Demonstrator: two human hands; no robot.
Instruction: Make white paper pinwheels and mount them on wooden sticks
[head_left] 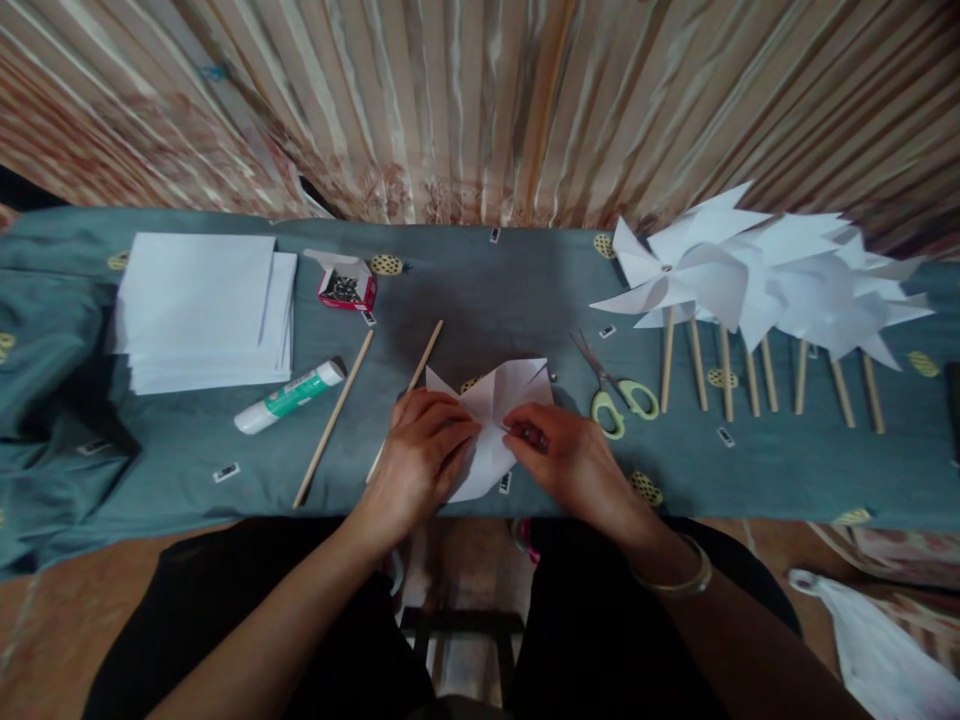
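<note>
A white sheet of paper, cut and creased with pointed corners, lies at the table's front edge between my hands. My left hand rests on its left side, fingers closed on the paper near the middle. Part of a wooden stick runs beneath or beside that hand; the rest is covered. My right hand pinches at the paper's right side, thumb against the fingertips close to the centre. Scissors with light green handles lie open just to the right of my right hand.
Several finished white paper pinwheels on wooden sticks lie overlapping at the right. To the left are a stack of white paper, a glue stick, another wooden stick and an open red box of small metal pins. A curtain hangs behind.
</note>
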